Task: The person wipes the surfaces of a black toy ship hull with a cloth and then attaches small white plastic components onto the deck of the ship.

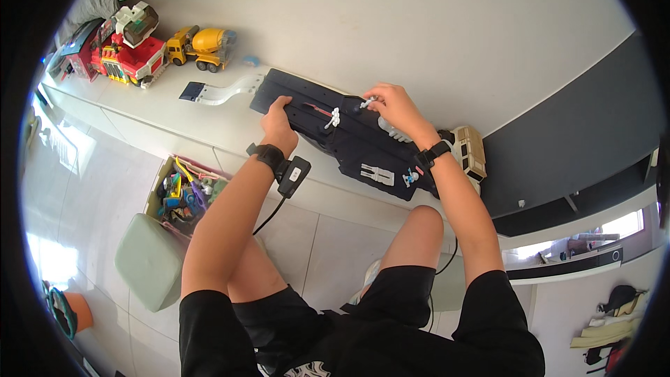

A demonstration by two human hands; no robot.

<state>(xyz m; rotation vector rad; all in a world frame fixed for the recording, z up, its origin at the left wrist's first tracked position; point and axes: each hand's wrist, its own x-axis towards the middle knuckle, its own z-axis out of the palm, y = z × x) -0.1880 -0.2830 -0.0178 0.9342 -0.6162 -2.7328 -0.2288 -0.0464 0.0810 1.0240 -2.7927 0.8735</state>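
Note:
A long dark navy toy panel [349, 141] lies on a white ledge [209, 122]. My left hand [278, 124] presses on its near-left edge and steadies it. My right hand [392, 106] is at the panel's far edge, with thumb and fingers pinched on a small white plastic piece [367, 102]. More small white clips [333, 118] sit on the panel, and a white ribbed part [377, 174] lies near its right end. A white curved arm with a blue tip [222, 91] sticks out from the panel's left end.
A red and white toy truck [132, 52] and a yellow cement mixer truck [204, 46] stand at the ledge's left. A beige toy car [470, 150] sits by my right wrist. A box of mixed toys [183, 194] and a pale green stool [149, 261] are on the floor.

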